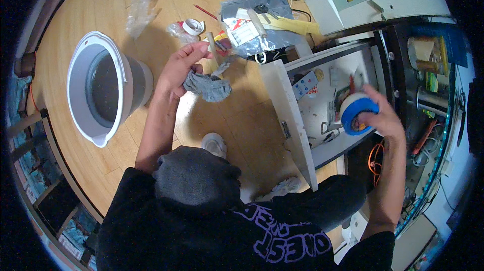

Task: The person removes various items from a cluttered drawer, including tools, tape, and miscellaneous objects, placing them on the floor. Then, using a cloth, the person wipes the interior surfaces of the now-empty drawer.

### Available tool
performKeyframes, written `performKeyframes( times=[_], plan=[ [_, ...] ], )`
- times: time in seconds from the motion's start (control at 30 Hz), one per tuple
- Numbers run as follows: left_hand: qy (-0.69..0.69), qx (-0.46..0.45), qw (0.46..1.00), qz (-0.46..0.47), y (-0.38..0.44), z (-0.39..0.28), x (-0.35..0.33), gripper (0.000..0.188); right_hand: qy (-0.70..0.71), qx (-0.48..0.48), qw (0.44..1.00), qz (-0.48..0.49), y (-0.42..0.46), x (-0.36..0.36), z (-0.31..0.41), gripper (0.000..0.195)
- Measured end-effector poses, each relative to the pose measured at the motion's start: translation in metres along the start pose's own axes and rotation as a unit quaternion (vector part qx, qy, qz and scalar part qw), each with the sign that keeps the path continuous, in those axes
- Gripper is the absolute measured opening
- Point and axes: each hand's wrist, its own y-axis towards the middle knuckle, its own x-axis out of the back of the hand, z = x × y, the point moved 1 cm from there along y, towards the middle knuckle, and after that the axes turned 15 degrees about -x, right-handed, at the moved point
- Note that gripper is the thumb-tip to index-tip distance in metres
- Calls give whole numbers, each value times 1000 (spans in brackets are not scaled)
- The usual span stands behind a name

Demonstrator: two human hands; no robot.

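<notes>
A crumpled grey cloth (210, 86) hangs from the lower fingers of my left hand (183, 67), whose thumb and forefinger point away from me. Whether anything small sits between those fingertips, I cannot tell. My right hand (383, 114), slightly blurred, grips a roll of blue tape (353, 114) that has a pale band along one side. It is above an open white drawer (290, 118). Inside the drawer lie a pale card with blue dots (305, 85), a metal clip-like piece (326, 129) and other small items, some covered by the tape and hand.
A white bucket (117, 120) holding dark water stands at left. On the wooden floor ahead are clear plastic (139, 18), a white tape roll (193, 27), a red pencil (205, 12) and a grey plastic bag (261, 46) bearing keys. A cluttered desk (431, 101) borders the right.
</notes>
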Motion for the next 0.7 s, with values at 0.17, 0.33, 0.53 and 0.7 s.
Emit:
performKeyframes(
  times=[0.17, 0.33, 0.53, 0.7],
  plan=[
    [0, 29, 1000, -4, -3, 14, 8, 27, 134, 123, 974, 137, 42, -43, 82, 46],
    [-42, 37, 998, -21, 1, 21, 4, 49, 108, 132, 969, 179, 113, -134, 148, 41],
    [-79, 105, 987, -96, 33, 38, 11, 58, 70, 52, 996, 28, 261, -224, 114, 42],
    [-39, 19, 998, -49, 72, 88, 43, 51, 123, -1, 992, -8, 277, -256, 94, 54]
  ],
)
